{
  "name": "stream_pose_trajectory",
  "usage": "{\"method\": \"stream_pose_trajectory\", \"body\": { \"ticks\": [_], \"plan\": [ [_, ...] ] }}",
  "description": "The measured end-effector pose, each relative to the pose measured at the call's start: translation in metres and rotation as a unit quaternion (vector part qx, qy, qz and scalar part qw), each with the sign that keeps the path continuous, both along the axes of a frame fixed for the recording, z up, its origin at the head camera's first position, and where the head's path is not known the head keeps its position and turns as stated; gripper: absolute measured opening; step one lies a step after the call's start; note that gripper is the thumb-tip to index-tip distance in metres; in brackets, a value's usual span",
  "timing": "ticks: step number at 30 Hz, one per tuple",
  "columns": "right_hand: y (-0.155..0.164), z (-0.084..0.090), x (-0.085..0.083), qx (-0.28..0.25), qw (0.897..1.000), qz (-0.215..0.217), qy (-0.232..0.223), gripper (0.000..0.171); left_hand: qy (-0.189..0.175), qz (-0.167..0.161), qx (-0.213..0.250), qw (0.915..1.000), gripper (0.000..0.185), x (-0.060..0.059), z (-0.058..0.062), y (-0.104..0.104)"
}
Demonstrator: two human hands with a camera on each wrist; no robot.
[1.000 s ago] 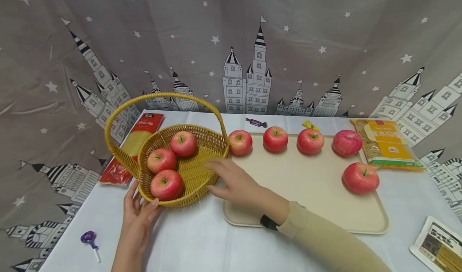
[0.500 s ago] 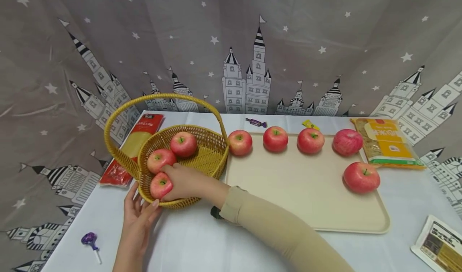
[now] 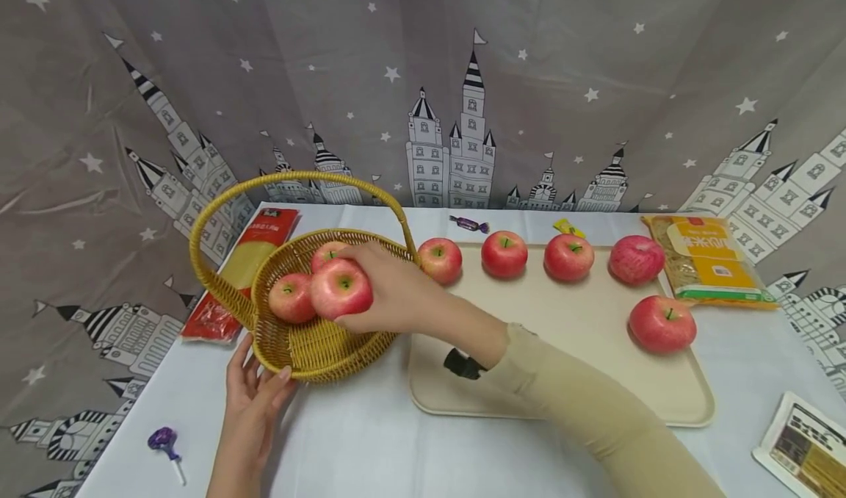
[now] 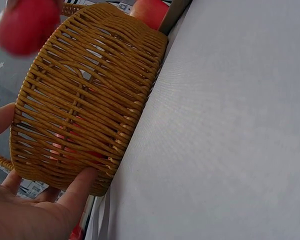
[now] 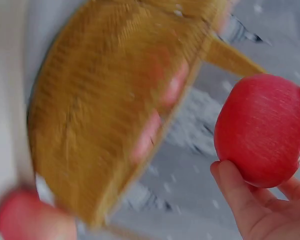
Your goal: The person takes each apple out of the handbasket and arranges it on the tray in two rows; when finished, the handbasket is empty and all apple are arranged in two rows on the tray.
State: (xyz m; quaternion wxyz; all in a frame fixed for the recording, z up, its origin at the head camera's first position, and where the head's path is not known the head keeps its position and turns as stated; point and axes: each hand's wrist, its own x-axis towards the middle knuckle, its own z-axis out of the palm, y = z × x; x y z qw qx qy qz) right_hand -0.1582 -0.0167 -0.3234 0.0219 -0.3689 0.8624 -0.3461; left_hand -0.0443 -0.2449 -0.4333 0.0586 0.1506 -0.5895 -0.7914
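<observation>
A yellow wicker basket (image 3: pixel 319 345) with a tall hoop handle stands at the left of the table. My left hand (image 3: pixel 250 413) grips its near left side, thumb at the rim and fingers against the woven wall, as the left wrist view also shows. Above the basket my right hand (image 3: pixel 396 292) holds a red apple (image 3: pixel 341 289) by its side, stem up. In the right wrist view, the fingers curl round this apple (image 5: pixel 262 130), raised over the rim. Two more apples lie inside: one at the left (image 3: pixel 291 298), the other behind, partly hidden by the held apple.
To the right lies a beige tray (image 3: pixel 529 358), with several apples along its back and right edges, such as one apple (image 3: pixel 662 325). Around them are a red packet (image 3: pixel 264 233), a yellow packet (image 3: pixel 717 263), wrapped candies, a lollipop (image 3: pixel 162 441) and a white packet (image 3: pixel 806 443).
My right hand reached into the basket, took the nearest apple and lifted it up and to the right. The left hand and basket have stayed in place.
</observation>
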Motion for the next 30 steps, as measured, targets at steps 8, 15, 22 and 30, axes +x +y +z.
{"method": "stream_pose_trajectory", "body": {
  "ticks": [8, 15, 22, 30],
  "plan": [
    [0.134, 0.007, 0.017, -0.016, 0.991, -0.133, 0.006, 0.079, 0.017, -0.01, 0.006, 0.9998, 0.081, -0.001, -0.005, 0.001],
    [0.229, -0.039, 0.024, 0.062, 0.969, -0.234, -0.052, 0.085, 0.006, -0.011, 0.001, 0.9999, 0.083, -0.001, -0.004, -0.002],
    [0.27, -0.071, 0.026, 0.099, 0.956, -0.253, -0.112, 0.084, -0.002, -0.008, 0.004, 1.0, 0.084, -0.002, -0.005, -0.004],
    [0.271, -0.072, 0.024, 0.106, 0.952, -0.263, -0.115, 0.09, -0.012, -0.004, -0.009, 0.9999, 0.084, -0.002, -0.002, -0.003]
  ]
}}
